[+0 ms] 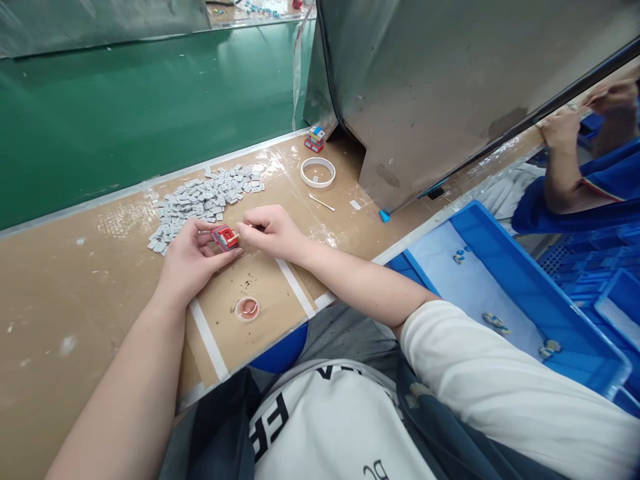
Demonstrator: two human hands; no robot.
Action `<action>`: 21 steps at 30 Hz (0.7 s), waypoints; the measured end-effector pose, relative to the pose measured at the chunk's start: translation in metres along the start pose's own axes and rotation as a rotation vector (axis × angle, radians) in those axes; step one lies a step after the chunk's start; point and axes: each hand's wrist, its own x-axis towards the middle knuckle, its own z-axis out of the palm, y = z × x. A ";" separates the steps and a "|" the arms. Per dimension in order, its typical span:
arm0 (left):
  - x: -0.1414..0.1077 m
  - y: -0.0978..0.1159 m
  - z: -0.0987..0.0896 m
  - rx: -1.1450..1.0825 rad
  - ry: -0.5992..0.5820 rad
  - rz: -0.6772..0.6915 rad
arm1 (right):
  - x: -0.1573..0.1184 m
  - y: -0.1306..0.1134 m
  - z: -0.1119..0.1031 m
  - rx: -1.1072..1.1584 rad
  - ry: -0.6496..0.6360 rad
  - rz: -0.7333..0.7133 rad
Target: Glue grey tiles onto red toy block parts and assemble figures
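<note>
My left hand (193, 257) is closed round a small red and grey piece (225, 237), holding it by its edges above the brown-covered table (115, 260). Fingers pinched, my right hand (270, 232) has a thin, light-tipped stick (234, 237) whose end touches the red piece. Most of the stick is hidden by the fingers. Behind my left hand spreads a heap of small grey pieces (200, 200). Nearer my body stands a small clear cup (247, 309) with reddish content, with dark specks beside it.
A tape roll (317, 172), a cotton swab (321, 203) and a stack of coloured pieces (315, 139) sit farther back. A metal machine housing (425, 80) rises behind. Right of me is a blue bin (550, 300) with a few parts; another person's hands (563, 127) are beyond.
</note>
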 end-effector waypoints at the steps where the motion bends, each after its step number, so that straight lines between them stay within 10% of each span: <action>1: 0.000 0.001 0.000 0.001 0.004 0.001 | 0.000 0.000 0.000 0.001 -0.010 0.011; 21: -0.003 0.003 0.000 0.073 0.000 0.025 | 0.001 -0.005 -0.006 -0.105 0.060 0.032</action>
